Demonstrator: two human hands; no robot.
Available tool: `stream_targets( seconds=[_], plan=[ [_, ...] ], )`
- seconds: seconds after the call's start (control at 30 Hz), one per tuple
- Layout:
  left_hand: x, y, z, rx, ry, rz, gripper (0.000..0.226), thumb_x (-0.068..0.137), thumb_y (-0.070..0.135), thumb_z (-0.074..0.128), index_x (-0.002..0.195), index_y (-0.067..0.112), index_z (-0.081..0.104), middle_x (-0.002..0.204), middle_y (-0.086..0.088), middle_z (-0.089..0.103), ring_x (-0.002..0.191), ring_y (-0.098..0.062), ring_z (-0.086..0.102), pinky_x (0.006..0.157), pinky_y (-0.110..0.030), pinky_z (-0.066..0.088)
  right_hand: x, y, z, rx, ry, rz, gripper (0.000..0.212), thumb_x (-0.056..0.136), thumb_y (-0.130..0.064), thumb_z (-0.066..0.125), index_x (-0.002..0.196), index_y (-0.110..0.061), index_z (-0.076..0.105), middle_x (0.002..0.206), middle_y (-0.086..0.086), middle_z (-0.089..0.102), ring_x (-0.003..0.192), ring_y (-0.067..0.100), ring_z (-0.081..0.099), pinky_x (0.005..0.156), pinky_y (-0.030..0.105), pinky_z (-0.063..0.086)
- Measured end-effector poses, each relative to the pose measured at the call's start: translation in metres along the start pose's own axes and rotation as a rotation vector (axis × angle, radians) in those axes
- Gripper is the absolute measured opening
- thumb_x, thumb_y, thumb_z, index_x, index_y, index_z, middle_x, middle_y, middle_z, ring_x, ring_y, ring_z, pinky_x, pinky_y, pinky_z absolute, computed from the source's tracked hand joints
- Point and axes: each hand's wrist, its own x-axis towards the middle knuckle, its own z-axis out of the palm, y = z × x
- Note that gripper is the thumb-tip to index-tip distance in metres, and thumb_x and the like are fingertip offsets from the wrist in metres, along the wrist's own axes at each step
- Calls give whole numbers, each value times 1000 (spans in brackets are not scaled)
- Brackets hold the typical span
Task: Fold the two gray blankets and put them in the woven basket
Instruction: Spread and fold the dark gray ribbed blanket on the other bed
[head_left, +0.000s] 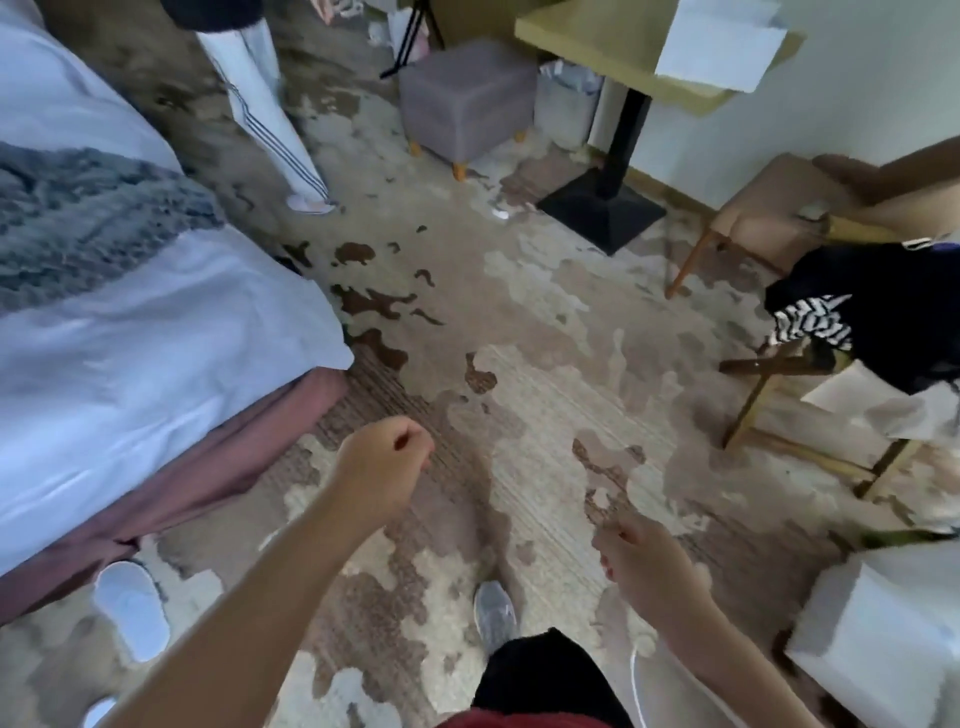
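Note:
A fuzzy gray blanket (78, 218) lies spread on the white bed (156, 322) at the left. My left hand (384, 462) hangs over the carpet, its fingers curled into a loose fist with nothing in it. My right hand (644, 561) is lower and to the right, fingers also curled, nothing held. Both hands are well away from the blanket. No woven basket is in view, and I see only one gray blanket.
Another person's legs (275, 119) stand by the bed's far side. A gray footstool (467, 104), a table on a black pedestal (608, 208), chairs with dark clothes (872, 312) at the right, a white box (883, 639) and white slippers (132, 608) lie around the patterned carpet.

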Motion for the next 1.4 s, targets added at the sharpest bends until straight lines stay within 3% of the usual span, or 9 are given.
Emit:
stream_targets(
  seconds=[0.1,0.27,0.47,0.67,0.8,0.9,1.0,1.23,1.4],
  plan=[
    [48,-7,-41,35,93,-77,29,92,26,49,67,15,59,59,1,60,42,-2,45,47,-22,35,74,-97,5,-97,-115,-154,23,88,-16,50,66,-17,55,60,-2,56,54,14,49,52,27,37],
    [106,-54,-95,-24,215,-327,33,90,16,48,58,11,50,54,-1,52,51,-15,45,55,-28,35,177,-254,30,-166,-206,-410,23,89,-20,50,68,-17,58,59,-5,57,46,5,48,44,18,34],
    [223,-112,-142,-134,297,-525,40,88,18,51,48,21,47,48,1,54,47,-13,46,52,-26,32,302,-367,86,-164,-228,-410,26,89,-18,51,63,-21,55,63,2,60,48,10,49,41,19,37],
    [419,-88,-217,-156,214,-398,31,90,18,49,61,9,57,58,-5,59,60,-24,57,56,-30,41,400,-430,111,-246,-203,-242,19,88,-19,51,76,-8,61,65,5,60,57,16,54,50,24,41],
    [541,-34,-279,-254,230,-225,31,88,21,49,59,12,56,61,-6,60,64,-24,55,68,-41,50,449,-477,106,-224,-139,-164,20,85,-19,54,66,-20,62,62,-2,62,59,17,58,61,32,47],
    [618,-12,-318,-348,253,-160,29,84,24,48,59,18,60,53,7,58,57,-15,54,63,-33,46,492,-513,112,-210,-159,-78,22,84,-15,54,64,-18,61,60,-2,61,60,19,57,65,38,49],
    [685,-16,-347,-363,272,-186,25,84,22,46,65,14,60,53,6,56,55,-13,53,62,-33,44,556,-564,131,-228,-212,-76,19,85,-13,52,68,-14,62,61,-1,62,59,16,56,62,33,46],
    [786,-101,-398,-396,388,-586,28,89,16,49,65,11,61,65,-5,61,64,-21,55,65,-31,43,740,-725,219,-354,-433,-254,21,85,-14,51,74,4,55,65,10,55,63,23,52,66,39,46],
    [797,-136,-445,-608,569,-854,26,89,16,51,66,11,61,64,-3,61,62,-20,55,63,-28,45,794,-887,322,-529,-627,-527,28,87,-15,49,59,-19,52,53,-2,52,45,10,47,46,22,36]
  ],
)
